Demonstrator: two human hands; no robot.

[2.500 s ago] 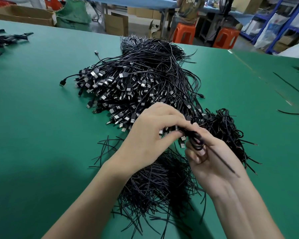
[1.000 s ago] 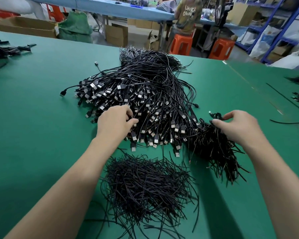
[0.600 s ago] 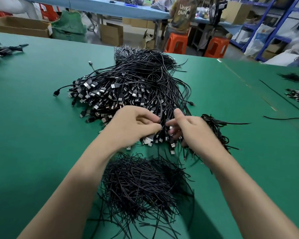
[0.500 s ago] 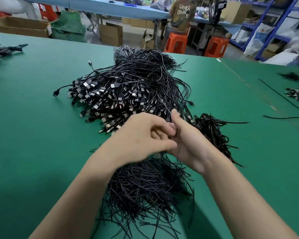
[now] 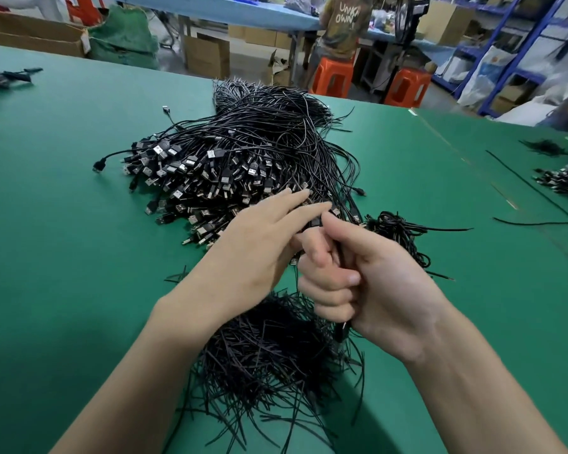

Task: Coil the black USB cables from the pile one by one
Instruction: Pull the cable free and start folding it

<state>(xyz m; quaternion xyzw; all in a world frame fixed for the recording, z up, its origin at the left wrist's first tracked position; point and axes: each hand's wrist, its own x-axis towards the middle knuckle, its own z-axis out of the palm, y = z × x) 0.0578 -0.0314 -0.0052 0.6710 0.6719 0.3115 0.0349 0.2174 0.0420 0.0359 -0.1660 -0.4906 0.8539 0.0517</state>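
While, on the bench [image 5: 63, 240], the pile of USB cables [image 5: 230, 165] is overlain by the straight-fingered left hand [image 5: 259, 244] and one black cable [image 5: 341, 332] is gripped in the curled right hand [image 5: 368, 283], that pile may be snagged and dragged apart by a hasty pull.

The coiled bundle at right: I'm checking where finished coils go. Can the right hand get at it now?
Probably yes: the coiled bundle lies just beyond the right hand, with nothing between them. That hand grips a cable, though, so its grip is taken.
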